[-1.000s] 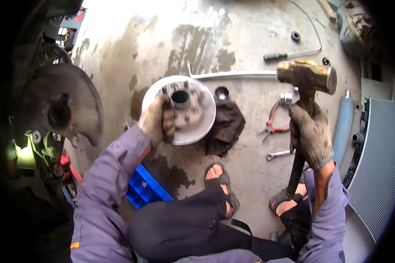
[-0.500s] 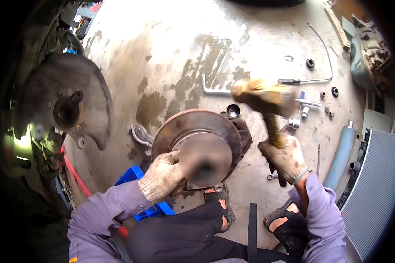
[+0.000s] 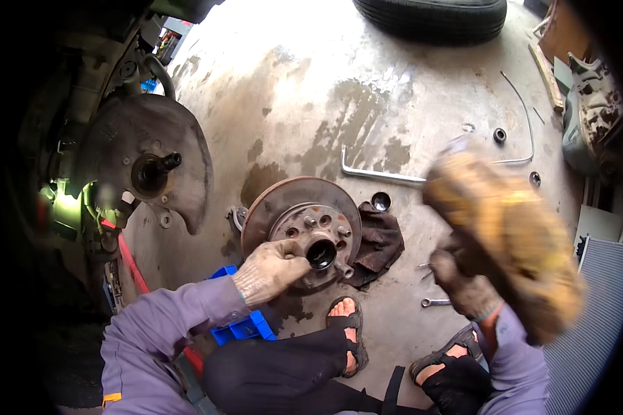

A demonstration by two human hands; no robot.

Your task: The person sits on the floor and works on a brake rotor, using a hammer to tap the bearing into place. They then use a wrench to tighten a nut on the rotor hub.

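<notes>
A rusty brake disc (image 3: 258, 213) with its studded hub (image 3: 294, 232) leans tilted in front of me. My left hand (image 3: 268, 271), in a stained knit glove, lies against the hub with thumb and forefinger closed on the ring (image 3: 320, 255) around the dark centre bore. Whether that ring is a loose part cannot be made out. My right hand (image 3: 464, 280), also gloved, grips a hammer (image 3: 509, 238) raised to the right. Its large, worn yellow-brown head is blurred and close to the camera, hiding most of the handle.
A dark rag (image 3: 379, 249) and a round black cup (image 3: 381, 201) lie beside the disc. An L-shaped bar (image 3: 381, 175), a wrench (image 3: 436, 302) and a blue crate (image 3: 246, 328) are nearby. A backing plate with spindle (image 3: 149, 173) stands left, a radiator (image 3: 588, 332) right, a tire (image 3: 432, 17) far.
The hammer has risen from beside the disc toward the camera and right. My left hand stays at the hub, whose studs and bore now show sharply. The view has shifted slightly.
</notes>
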